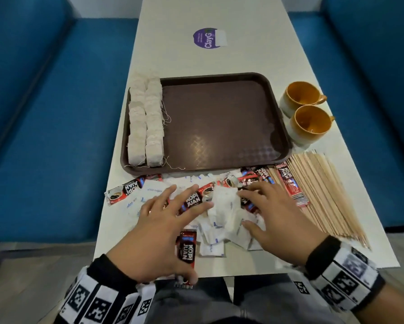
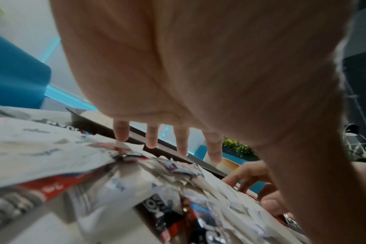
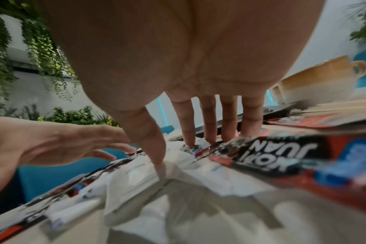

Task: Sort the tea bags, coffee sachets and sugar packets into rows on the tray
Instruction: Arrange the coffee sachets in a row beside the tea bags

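1. Progress: the tea bags (image 1: 145, 120) are sorted. They lie in two neat rows along the left edge of the brown tray (image 1: 222, 122), pale and square, with thin strings trailing toward the tray's middle. The rest of the tray holds nothing, so by my reading about a third of the job is done.

2. Left to do: the coffee sachets (image 1: 195, 199) and sugar packets (image 1: 213, 235) lie mixed in one loose heap on the white counter (image 1: 210, 17), just in front of the tray's near edge. No row of either kind has been started.

3. Look of the heap: the coffee sachets are long, glossy red-and-black sticks printed "KOPI JUAN". The sugar packets are small, white, crinkled paper squares with faint blue print. Many overlap, so some are partly hidden.

4. Hands: the left hand (image 1: 158, 220) and right hand (image 1: 270, 211) are both palm-down over the heap. The fingers (image 3: 187, 125) are spread wide and straight, with tips touching packets; neither hand grips anything.

5. Nearby: two orange-lined mugs (image 1: 309, 123) stand right of the tray, and a fan of wooden stirrers (image 1: 329, 195) lies just right of the heap.
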`<action>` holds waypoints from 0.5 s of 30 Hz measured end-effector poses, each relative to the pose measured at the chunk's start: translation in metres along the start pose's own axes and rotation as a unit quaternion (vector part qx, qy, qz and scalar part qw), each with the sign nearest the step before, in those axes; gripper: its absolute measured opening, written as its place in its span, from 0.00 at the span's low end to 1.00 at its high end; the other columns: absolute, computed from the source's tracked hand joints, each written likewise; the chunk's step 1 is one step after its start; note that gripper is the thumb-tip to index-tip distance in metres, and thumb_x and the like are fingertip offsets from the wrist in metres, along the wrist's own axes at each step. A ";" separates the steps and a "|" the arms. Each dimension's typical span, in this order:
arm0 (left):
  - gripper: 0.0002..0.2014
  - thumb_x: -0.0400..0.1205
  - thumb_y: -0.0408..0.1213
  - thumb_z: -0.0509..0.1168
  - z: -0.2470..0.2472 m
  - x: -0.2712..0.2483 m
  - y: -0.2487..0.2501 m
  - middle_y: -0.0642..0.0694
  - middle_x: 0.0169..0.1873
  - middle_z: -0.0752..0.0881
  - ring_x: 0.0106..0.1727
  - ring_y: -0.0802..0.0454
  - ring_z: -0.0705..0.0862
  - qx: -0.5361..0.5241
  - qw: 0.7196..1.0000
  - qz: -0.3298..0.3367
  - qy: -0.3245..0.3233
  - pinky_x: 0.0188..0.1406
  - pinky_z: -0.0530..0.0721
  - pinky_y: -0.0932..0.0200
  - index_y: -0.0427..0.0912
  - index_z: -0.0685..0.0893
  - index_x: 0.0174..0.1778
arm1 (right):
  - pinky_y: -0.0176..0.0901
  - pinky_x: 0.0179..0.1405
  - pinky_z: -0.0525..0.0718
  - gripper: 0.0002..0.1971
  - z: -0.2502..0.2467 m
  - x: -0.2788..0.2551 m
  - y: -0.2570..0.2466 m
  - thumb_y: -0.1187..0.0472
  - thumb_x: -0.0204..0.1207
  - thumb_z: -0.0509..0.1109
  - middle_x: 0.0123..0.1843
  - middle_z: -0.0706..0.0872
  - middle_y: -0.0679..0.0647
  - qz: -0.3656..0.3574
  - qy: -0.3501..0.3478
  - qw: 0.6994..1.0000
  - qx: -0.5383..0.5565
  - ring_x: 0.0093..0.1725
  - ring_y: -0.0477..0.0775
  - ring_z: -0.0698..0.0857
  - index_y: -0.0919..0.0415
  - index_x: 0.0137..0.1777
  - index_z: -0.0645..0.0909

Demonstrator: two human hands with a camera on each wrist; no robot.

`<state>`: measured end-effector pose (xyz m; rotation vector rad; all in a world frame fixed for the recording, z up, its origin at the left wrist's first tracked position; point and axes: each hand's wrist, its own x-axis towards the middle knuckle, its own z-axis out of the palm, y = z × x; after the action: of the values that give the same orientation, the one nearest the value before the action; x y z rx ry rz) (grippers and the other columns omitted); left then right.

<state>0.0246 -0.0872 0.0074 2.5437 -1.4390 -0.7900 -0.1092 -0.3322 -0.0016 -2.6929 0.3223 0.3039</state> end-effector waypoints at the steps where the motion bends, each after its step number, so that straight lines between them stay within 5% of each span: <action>1: 0.68 0.55 0.74 0.79 0.001 -0.001 0.001 0.70 0.83 0.26 0.86 0.52 0.26 0.017 1.000 0.001 -0.011 0.85 0.37 0.37 0.85 0.34 0.79 | 0.41 0.81 0.63 0.32 0.002 -0.001 -0.002 0.44 0.81 0.71 0.79 0.67 0.42 -0.009 0.001 1.000 0.005 0.79 0.48 0.64 0.43 0.84 0.68; 7: 0.60 0.69 0.66 0.76 0.010 -0.002 -0.007 0.70 0.81 0.22 0.84 0.52 0.23 0.054 0.999 -0.002 -0.004 0.85 0.35 0.40 0.83 0.31 0.79 | 0.37 0.76 0.66 0.22 -0.012 -0.010 0.016 0.49 0.81 0.72 0.74 0.72 0.37 0.000 0.036 0.997 0.070 0.74 0.38 0.68 0.40 0.75 0.78; 11: 0.54 0.75 0.63 0.74 0.007 0.005 -0.012 0.73 0.82 0.27 0.87 0.55 0.28 0.018 0.999 -0.013 0.030 0.87 0.41 0.43 0.83 0.35 0.80 | 0.42 0.64 0.74 0.17 -0.035 -0.006 0.042 0.50 0.83 0.70 0.62 0.75 0.42 0.151 0.111 0.980 0.069 0.65 0.45 0.76 0.46 0.71 0.80; 15: 0.55 0.72 0.65 0.75 0.005 0.016 -0.014 0.73 0.84 0.33 0.88 0.54 0.34 0.005 0.998 -0.026 0.048 0.87 0.45 0.46 0.80 0.39 0.82 | 0.51 0.61 0.84 0.25 -0.040 0.004 0.059 0.43 0.81 0.72 0.63 0.82 0.47 0.253 0.080 0.963 0.040 0.57 0.48 0.79 0.51 0.75 0.76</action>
<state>0.0399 -0.0916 -0.0075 2.5979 -1.3557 -0.6599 -0.1142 -0.4018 0.0108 -2.5219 1.0526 0.2096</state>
